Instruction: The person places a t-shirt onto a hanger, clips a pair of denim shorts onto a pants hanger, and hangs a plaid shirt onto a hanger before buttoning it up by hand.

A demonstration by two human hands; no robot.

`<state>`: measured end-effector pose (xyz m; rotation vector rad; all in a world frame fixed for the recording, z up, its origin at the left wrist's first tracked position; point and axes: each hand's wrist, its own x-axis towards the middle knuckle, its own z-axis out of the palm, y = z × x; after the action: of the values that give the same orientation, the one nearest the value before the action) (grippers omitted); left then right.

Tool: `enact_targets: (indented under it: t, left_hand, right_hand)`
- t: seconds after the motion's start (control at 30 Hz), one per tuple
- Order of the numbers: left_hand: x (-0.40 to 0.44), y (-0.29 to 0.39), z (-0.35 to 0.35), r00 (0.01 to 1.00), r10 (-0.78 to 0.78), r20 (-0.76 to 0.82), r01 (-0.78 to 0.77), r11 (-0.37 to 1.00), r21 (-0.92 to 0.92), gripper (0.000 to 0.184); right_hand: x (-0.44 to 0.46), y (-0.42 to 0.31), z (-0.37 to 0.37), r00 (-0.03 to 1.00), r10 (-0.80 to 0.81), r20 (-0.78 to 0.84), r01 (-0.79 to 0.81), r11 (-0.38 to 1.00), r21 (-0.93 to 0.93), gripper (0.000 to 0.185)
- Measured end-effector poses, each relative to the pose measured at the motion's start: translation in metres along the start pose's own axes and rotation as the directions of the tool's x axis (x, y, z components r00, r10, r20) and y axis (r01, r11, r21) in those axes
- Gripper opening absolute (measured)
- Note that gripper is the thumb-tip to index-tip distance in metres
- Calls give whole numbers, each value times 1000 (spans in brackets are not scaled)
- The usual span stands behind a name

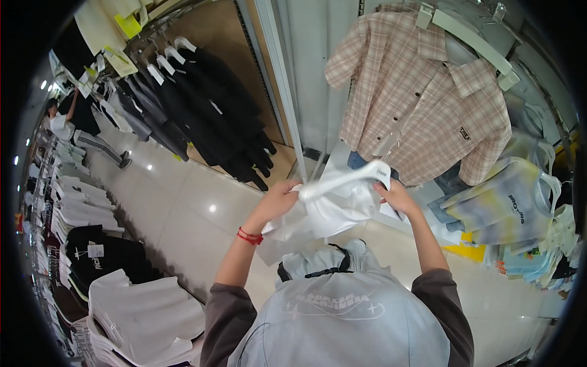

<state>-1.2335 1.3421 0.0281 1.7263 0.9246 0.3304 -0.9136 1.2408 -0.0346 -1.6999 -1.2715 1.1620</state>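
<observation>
In front of my body a white hanger [345,177] and a white garment [339,211] are held up between my two hands, somewhat blurred. My left hand [278,200], above a red bracelet on the wrist, is closed at the left end of the hanger with the white cloth bunched by it. Closed on the cloth's right side is my right hand [393,197], just below the hanger's other end. The garment hangs loosely between them, its kind not clear. Beyond them hangs a plaid short-sleeved shirt [422,104] on a wide pale hanger.
Dark garments [202,104] hang in a bay at the upper left. White and black shirts line a rack on the left, with a white T-shirt [147,312] nearest. A tie-dye shirt [504,205] hangs at right. Another person [67,125] stands far left on the tiled floor [202,205].
</observation>
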Motion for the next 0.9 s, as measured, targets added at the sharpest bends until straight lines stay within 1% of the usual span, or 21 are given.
enact_targets:
  t: [0.03,0.07,0.1,0.13,0.17,0.2,0.27,0.3,0.37,0.4,0.47,0.5,0.53,0.57,0.67,0.7,0.77,0.87,0.9]
  left_hand:
    - [5,-8,0,996,-85,-16,84,995,-52,28]
    - [9,-13,-1,985,-168,-29,164,981,-105,31]
    - [12,-16,-2,977,-213,-25,209,973,-102,34]
    - [15,-18,-2,966,-258,-18,255,962,-98,38]
    - [18,-20,-3,953,-304,-9,302,949,-91,41]
    - [21,-22,-2,940,-341,26,342,936,-83,43]
    - [28,-27,2,906,-411,100,418,906,-65,49]
    - [33,-33,4,912,-379,158,387,922,-25,52]
    - [42,-42,4,909,-315,274,315,948,45,58]
    - [42,-33,4,907,-322,273,307,947,97,60]
    - [37,-8,5,903,-335,267,288,936,201,64]
    - [39,-7,6,902,-338,269,293,936,194,61]
    - [42,-7,7,901,-339,270,296,937,187,57]
    - [45,-6,8,901,-339,269,299,937,179,53]
    - [46,-11,12,871,-342,354,369,929,-11,51]
    - [42,-6,13,867,-323,379,356,934,-16,52]
    - [29,7,16,856,-285,432,328,944,-28,54]
    - [13,28,18,871,-279,404,300,954,12,50]
    - [10,35,17,877,-281,389,263,960,100,49]
  right_hand:
    - [2,17,2,974,-215,-72,205,971,-125,26]
    - [3,33,4,898,-418,-140,369,886,-281,20]
    - [-14,16,0,966,-245,-82,227,957,-179,19]
    - [-28,4,-2,997,-73,2,73,997,-23,19]
    - [-42,-8,-3,991,102,87,-111,988,104,18]
    - [-50,-10,-4,975,107,196,-129,986,102,20]
    - [-63,-10,-6,908,115,404,-164,982,90,23]
    - [-68,-17,-4,847,105,521,-193,974,118,26]
    - [-70,-13,4,638,8,770,-320,912,256,30]
    - [-71,-11,10,510,-67,857,-394,868,303,32]
    - [-75,-16,31,432,-131,892,-425,843,329,35]
    - [-77,-19,43,393,-165,905,-440,830,342,36]
    - [-77,-22,56,347,-144,927,-499,808,312,35]
    - [-78,-21,69,339,-123,933,-476,832,283,33]
    - [-77,-25,92,305,-80,949,-433,876,213,32]
    - [-77,-24,96,291,-68,954,-425,884,192,32]
    - [-77,-21,97,298,-59,953,-467,861,199,31]
    - [-73,-10,95,292,-50,955,-510,837,199,33]
    - [-71,-6,94,287,-48,957,-520,831,197,35]
